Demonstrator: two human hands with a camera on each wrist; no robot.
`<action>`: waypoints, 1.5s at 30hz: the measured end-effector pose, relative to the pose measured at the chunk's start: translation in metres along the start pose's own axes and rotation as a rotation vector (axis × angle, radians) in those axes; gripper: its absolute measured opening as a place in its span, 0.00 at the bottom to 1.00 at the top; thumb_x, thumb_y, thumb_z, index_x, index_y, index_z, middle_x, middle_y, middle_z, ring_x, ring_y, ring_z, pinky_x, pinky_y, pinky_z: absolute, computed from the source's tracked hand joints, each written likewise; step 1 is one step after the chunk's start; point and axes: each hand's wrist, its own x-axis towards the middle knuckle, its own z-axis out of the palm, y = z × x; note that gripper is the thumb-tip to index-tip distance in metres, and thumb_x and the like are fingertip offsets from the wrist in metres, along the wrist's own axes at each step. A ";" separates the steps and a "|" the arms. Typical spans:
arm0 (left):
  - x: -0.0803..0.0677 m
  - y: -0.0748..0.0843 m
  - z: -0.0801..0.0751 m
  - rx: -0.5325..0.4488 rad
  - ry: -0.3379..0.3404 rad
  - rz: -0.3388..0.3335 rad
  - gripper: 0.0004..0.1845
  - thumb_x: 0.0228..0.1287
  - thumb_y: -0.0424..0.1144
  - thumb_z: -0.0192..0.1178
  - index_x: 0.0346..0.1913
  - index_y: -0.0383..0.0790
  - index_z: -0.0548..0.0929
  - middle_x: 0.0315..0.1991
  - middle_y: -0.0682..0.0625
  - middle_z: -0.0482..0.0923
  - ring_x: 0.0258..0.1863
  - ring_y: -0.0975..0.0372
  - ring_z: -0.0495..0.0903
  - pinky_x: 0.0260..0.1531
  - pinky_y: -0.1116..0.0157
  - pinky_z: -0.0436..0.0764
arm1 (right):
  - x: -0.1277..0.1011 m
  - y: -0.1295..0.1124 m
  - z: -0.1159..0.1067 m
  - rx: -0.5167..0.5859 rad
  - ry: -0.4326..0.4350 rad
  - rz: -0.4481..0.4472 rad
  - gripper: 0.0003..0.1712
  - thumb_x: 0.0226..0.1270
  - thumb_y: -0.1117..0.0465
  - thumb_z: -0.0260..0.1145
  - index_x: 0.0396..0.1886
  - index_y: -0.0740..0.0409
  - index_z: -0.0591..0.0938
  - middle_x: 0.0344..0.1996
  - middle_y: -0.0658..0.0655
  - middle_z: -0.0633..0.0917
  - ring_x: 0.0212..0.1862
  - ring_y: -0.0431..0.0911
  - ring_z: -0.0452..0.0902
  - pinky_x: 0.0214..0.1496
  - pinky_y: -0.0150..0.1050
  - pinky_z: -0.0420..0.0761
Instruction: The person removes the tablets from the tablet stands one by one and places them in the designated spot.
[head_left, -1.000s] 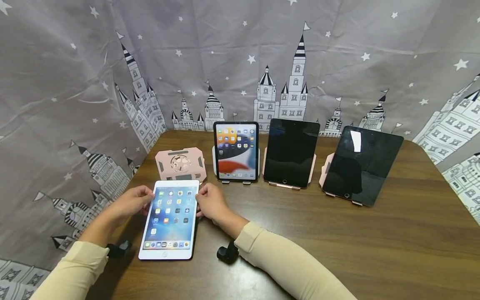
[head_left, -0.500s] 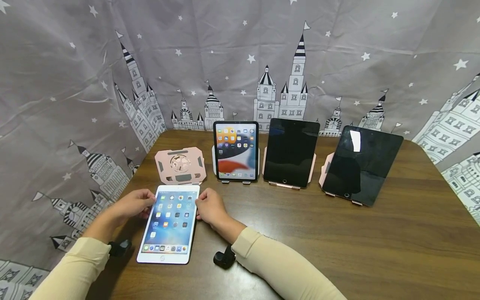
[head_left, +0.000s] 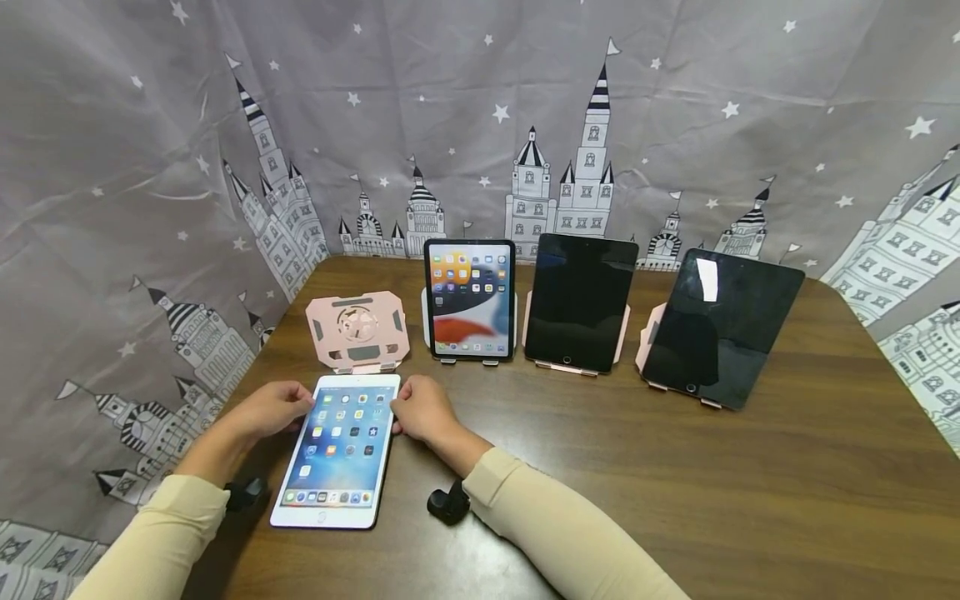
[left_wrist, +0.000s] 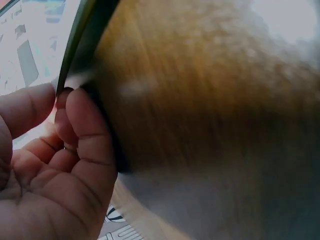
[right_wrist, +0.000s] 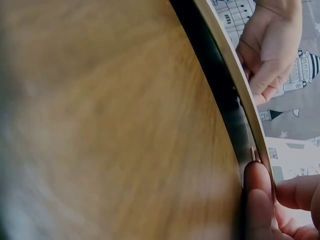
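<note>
A white-framed tablet (head_left: pixel 335 454), its screen lit with app icons, is between my hands at the left of the table. My left hand (head_left: pixel 272 408) pinches its upper left edge. In the left wrist view, the thumb of that hand (left_wrist: pixel 55 175) lies on the screen side, with curled fingers underneath. My right hand (head_left: pixel 426 410) pinches the upper right edge; the right wrist view shows its fingertips (right_wrist: pixel 257 182) under the rim and the thumb opposite. Just beyond the tablet's top edge stands a pink tablet stand (head_left: pixel 386 321) with a round cutout and grey pads.
To the right, a lit dark-framed tablet (head_left: pixel 470 300) leans on a pale stand. Two dark-screened tablets, one in the middle (head_left: pixel 579 304) and one farther right (head_left: pixel 723 325), lean on pink stands. A grey castle-print cloth (head_left: pixel 450 100) hangs behind the wooden table (head_left: pixel 637 483).
Both hands have drawn the white tablet slightly toward me, away from the pink stand, whose lower lip now shows. The other tablets stay put; the head view has shifted slightly.
</note>
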 end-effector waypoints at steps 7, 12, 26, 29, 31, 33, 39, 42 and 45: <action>0.004 -0.004 -0.002 -0.013 -0.021 -0.009 0.09 0.74 0.36 0.54 0.44 0.31 0.76 0.41 0.41 0.75 0.43 0.51 0.74 0.43 0.58 0.80 | 0.003 0.001 -0.002 -0.051 -0.013 -0.003 0.11 0.64 0.69 0.64 0.23 0.58 0.74 0.09 0.51 0.78 0.13 0.38 0.77 0.15 0.28 0.65; 0.002 -0.008 -0.003 -0.021 -0.018 -0.018 0.09 0.75 0.35 0.53 0.44 0.30 0.77 0.41 0.42 0.77 0.42 0.53 0.74 0.41 0.59 0.80 | 0.004 0.002 0.000 -0.028 -0.035 0.005 0.11 0.64 0.69 0.65 0.23 0.58 0.75 0.10 0.51 0.79 0.13 0.39 0.79 0.15 0.27 0.65; 0.001 -0.005 0.002 -0.078 0.013 -0.048 0.07 0.72 0.34 0.55 0.40 0.31 0.77 0.39 0.42 0.75 0.38 0.54 0.74 0.36 0.62 0.83 | 0.002 0.004 -0.003 -0.007 -0.040 -0.006 0.11 0.63 0.71 0.62 0.22 0.58 0.76 0.10 0.53 0.81 0.11 0.35 0.74 0.13 0.26 0.65; 0.002 -0.005 0.003 -0.080 0.021 -0.054 0.08 0.72 0.35 0.56 0.40 0.31 0.77 0.39 0.42 0.75 0.38 0.54 0.74 0.36 0.61 0.83 | 0.002 0.005 -0.003 -0.005 -0.044 -0.010 0.10 0.62 0.71 0.62 0.22 0.58 0.76 0.10 0.53 0.81 0.11 0.35 0.74 0.14 0.26 0.65; 0.003 -0.006 0.003 -0.078 0.028 -0.065 0.08 0.72 0.36 0.56 0.40 0.31 0.77 0.38 0.42 0.75 0.38 0.54 0.74 0.36 0.62 0.83 | 0.002 0.005 -0.004 0.015 -0.053 -0.002 0.10 0.63 0.71 0.62 0.23 0.59 0.76 0.12 0.53 0.81 0.12 0.36 0.76 0.14 0.26 0.66; 0.006 -0.006 0.002 -0.077 0.037 -0.072 0.09 0.72 0.37 0.57 0.40 0.31 0.78 0.38 0.42 0.75 0.37 0.54 0.73 0.35 0.62 0.83 | 0.002 0.005 -0.006 0.071 -0.075 0.022 0.08 0.64 0.71 0.62 0.25 0.60 0.77 0.14 0.55 0.81 0.14 0.38 0.78 0.14 0.26 0.68; 0.005 0.008 0.001 -0.021 0.091 -0.035 0.15 0.73 0.42 0.57 0.44 0.30 0.78 0.40 0.40 0.76 0.39 0.52 0.75 0.38 0.59 0.83 | 0.005 0.010 -0.016 0.230 -0.123 0.031 0.01 0.67 0.70 0.62 0.35 0.66 0.79 0.21 0.57 0.83 0.18 0.42 0.79 0.19 0.29 0.77; 0.004 0.025 0.006 -0.006 0.130 0.025 0.17 0.74 0.45 0.55 0.47 0.31 0.77 0.40 0.41 0.76 0.40 0.51 0.75 0.40 0.59 0.81 | 0.009 0.013 -0.027 0.236 -0.091 -0.011 0.03 0.67 0.71 0.62 0.37 0.68 0.80 0.21 0.57 0.82 0.19 0.41 0.78 0.21 0.31 0.79; 0.007 0.047 0.010 -0.048 0.164 0.097 0.17 0.74 0.46 0.55 0.48 0.32 0.76 0.39 0.41 0.75 0.39 0.51 0.74 0.39 0.59 0.78 | 0.014 0.015 -0.044 0.221 -0.054 -0.050 0.03 0.67 0.70 0.62 0.38 0.66 0.80 0.22 0.56 0.82 0.21 0.42 0.78 0.22 0.32 0.79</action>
